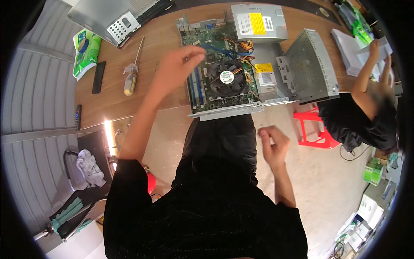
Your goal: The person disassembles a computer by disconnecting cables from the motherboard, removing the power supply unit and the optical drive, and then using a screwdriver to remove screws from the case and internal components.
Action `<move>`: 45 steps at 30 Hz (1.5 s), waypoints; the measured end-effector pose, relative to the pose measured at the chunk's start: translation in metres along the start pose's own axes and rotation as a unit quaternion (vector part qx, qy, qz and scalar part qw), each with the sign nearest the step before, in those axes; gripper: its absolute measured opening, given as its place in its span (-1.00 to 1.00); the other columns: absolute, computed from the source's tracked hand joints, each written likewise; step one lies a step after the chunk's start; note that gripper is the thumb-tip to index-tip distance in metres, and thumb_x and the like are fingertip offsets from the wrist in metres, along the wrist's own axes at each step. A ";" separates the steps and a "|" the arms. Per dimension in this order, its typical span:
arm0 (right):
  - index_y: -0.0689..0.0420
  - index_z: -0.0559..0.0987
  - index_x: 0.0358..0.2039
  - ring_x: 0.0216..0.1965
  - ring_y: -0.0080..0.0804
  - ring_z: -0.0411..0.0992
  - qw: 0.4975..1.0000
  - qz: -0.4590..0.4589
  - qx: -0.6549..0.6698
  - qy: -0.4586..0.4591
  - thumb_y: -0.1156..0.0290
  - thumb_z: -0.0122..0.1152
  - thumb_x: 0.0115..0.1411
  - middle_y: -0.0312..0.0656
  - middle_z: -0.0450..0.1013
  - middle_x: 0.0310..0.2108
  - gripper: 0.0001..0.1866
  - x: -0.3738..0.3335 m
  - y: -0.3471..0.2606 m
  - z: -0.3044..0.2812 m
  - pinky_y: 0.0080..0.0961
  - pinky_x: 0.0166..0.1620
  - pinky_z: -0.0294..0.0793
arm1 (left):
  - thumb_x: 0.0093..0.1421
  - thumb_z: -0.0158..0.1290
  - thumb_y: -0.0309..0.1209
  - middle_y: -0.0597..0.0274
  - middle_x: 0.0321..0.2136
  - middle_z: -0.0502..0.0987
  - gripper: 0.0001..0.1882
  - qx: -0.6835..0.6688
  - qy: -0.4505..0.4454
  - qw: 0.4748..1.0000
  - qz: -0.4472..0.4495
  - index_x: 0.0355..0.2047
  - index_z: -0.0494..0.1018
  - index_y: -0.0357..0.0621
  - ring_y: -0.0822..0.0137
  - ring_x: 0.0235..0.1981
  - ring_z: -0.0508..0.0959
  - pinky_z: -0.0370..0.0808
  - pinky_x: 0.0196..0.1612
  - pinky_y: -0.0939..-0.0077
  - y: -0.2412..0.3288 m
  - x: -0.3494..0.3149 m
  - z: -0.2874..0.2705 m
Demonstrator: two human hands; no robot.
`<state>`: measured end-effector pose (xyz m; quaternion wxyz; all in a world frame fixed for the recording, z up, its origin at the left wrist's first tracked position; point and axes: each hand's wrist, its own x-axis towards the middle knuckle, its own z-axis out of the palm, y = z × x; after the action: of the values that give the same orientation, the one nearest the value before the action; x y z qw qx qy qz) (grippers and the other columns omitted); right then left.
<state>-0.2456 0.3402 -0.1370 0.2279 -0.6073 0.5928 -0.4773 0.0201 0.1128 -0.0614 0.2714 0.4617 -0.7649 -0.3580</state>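
Observation:
My left hand [179, 67] is over the left side of an opened desktop computer, its fingers curled in a pinch. The fingertips are beside a blue cable [220, 49]; whether they grip it I cannot tell. Under them lies a green motherboard [211, 39] with a black cooling fan [226, 77] and blue memory slots [198, 86]. My right hand [274, 146] hangs off the table's front edge, its fingers curled closed and their contents hidden. A metal power supply [269, 32] sits at the case's back, and a silver drive [266, 80] is right of the fan.
On the wooden table [172, 93] lie a yellow-handled screwdriver [130, 80], a black strip [98, 77] and a green-white packet [86, 54]. A metal cover [103, 17] is at the back left. Another person [366, 112] handles papers at the right, by a red stool [315, 129].

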 end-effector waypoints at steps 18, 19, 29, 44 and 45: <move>0.13 0.59 -0.46 -0.63 -0.25 0.50 0.995 0.085 0.004 -0.056 0.50 0.32 0.13 -0.19 0.51 -0.60 -0.94 -0.023 0.078 0.061 -0.36 -0.56 0.41 | -0.03 0.41 -0.22 -0.07 0.10 0.46 -0.29 0.144 -0.146 0.976 0.068 0.14 0.44 -0.10 -0.14 0.09 0.48 0.46 0.10 0.18 -0.020 0.112 0.074; 0.15 0.60 -0.45 -0.63 -0.24 0.49 0.994 0.094 0.000 -0.056 0.54 0.31 0.13 -0.17 0.50 -0.61 -0.95 -0.025 0.080 0.058 -0.37 -0.56 0.42 | -0.01 0.39 -0.23 -0.06 0.08 0.47 -0.31 0.151 -0.147 0.974 0.089 0.13 0.44 -0.13 -0.13 0.08 0.49 0.47 0.09 0.18 -0.023 0.113 0.075; 0.20 0.65 -0.38 -0.60 -0.28 0.52 0.987 0.152 -0.019 0.050 0.58 0.23 0.20 -0.11 0.55 -0.55 -0.94 -0.052 0.089 0.051 -0.46 -0.49 0.46 | -0.01 0.39 -0.28 -0.02 0.14 0.41 -0.27 0.165 -0.139 0.970 0.110 0.18 0.40 -0.14 -0.09 0.12 0.45 0.42 0.14 0.17 0.030 0.040 0.041; 0.20 0.63 -0.41 -0.61 -0.29 0.50 0.993 0.096 -0.031 0.066 0.59 0.25 0.16 -0.16 0.54 -0.55 -0.96 -0.052 0.067 0.064 -0.48 -0.51 0.43 | -0.31 0.45 -0.51 -0.01 0.17 0.38 -0.05 0.209 -0.102 0.968 0.096 0.21 0.37 -0.05 -0.05 0.17 0.43 0.38 0.23 0.18 0.038 -0.005 0.063; 0.20 0.64 -0.40 -0.63 -0.29 0.48 0.992 0.097 -0.023 0.072 0.60 0.22 0.18 -0.15 0.54 -0.56 -0.94 -0.049 0.066 0.066 -0.48 -0.52 0.40 | -0.31 0.45 -0.51 -0.01 0.17 0.38 -0.05 0.208 -0.102 0.968 0.098 0.21 0.37 -0.05 -0.05 0.17 0.43 0.38 0.23 0.18 0.038 -0.006 0.062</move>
<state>-0.2154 0.3544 -0.2369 0.2159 -0.5162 0.6747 -0.4814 -0.0434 0.1484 -0.0688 0.1235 0.3918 -0.8877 -0.2078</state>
